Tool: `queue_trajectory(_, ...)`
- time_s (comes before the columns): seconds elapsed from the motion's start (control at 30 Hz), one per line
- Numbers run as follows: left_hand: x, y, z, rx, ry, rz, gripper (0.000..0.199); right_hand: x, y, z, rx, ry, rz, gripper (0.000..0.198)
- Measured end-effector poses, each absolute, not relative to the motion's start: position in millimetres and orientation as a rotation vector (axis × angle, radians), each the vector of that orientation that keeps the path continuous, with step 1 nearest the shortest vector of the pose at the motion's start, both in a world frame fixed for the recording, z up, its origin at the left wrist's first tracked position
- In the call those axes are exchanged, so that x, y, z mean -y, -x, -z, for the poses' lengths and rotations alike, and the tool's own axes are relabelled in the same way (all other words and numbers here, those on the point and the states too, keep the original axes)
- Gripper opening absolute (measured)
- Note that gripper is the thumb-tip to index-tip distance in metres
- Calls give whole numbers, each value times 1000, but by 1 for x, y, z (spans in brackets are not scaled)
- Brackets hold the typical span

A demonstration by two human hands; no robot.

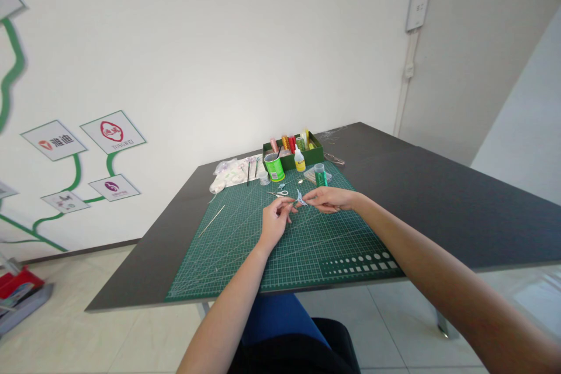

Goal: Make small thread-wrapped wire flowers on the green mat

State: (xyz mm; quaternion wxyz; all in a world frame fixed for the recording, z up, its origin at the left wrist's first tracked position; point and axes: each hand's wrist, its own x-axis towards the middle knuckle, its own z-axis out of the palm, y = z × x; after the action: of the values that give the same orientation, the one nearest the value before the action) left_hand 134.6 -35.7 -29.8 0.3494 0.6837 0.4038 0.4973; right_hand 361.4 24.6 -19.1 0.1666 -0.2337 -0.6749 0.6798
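A small pale-blue flower-like piece (300, 198) is between my hands, above the green cutting mat (236, 245). My left hand (277, 216) pinches its thin green stem end from the left. From the right, the fingertips of my right hand (328, 199) close on its pale-blue petals. Just beyond my left hand lie small white-handled scissors (280, 193). Another small bluish piece (281, 186) rests behind them. A green spool of thread (320, 175) stands just past my right hand. The fine details of the held piece are too small to make out.
A green box (313, 156) of colourful thread spools stands at the back, with a yellow-labelled glue bottle (300, 162) and a bright green can (274, 168) before it. White material (232, 175) lies back left. A thin stick (212, 221) lies on the mat; tweezers (334, 159) are beyond it.
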Motion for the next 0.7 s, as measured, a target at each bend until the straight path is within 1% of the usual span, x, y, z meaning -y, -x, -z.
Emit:
queue_trajectory(0.17,31,-134,32,-1007,-1664,-1306,28,-25,-362,20,1906,658,-1938,48)
queue_trajectory(0.3,27,-132,34,-967,-1525,-1325,33,-24,-361,20,1912,613,-1943,53)
queue_trajectory(0.7,28,-132,32,-892,-1360,-1316,35,-23,-359,23,1879,502,-1955,51)
